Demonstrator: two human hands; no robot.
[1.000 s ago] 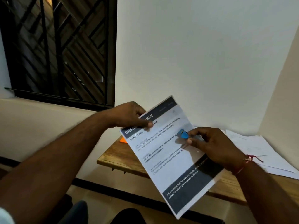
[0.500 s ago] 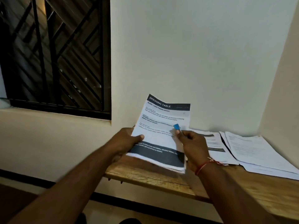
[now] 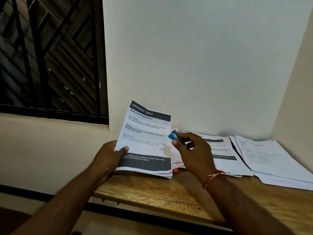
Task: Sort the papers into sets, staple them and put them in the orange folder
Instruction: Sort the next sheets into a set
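My left hand (image 3: 108, 156) gripped the set (image 3: 145, 141) upright over the table (image 3: 152, 192), left end. My right hand (image 3: 194, 150) pinched a blue stapler (image 3: 173, 135), I think, at its right edge. I judged the edges needed squaring before stapling a corner.

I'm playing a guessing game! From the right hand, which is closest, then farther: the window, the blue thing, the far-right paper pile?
1. Blue thing, pinched in the right hand.
2. Far-right paper pile, off to its right.
3. Window, up at left.
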